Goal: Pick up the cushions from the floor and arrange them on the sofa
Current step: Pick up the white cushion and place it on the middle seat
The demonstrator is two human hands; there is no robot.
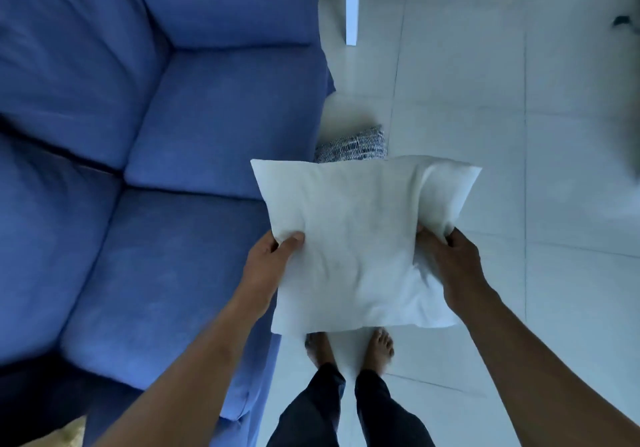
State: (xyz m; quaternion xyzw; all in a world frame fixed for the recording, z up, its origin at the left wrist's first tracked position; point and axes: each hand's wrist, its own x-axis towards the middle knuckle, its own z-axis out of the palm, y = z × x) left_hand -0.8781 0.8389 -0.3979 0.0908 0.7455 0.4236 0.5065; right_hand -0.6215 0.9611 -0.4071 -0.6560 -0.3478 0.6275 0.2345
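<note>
Now we hold the white cushion [353,239] in mid-frame, off the floor [519,169], our left hand [268,256] pinching its near left corner and our right hand [450,263] bunching the fabric at its right side, probably so it stays flat for carrying to the blue sofa [156,135] filling the left of the frame. A patterned cushion [353,145] lies on the floor just beyond, beside the sofa. We can read no label or writing anywhere.
</note>
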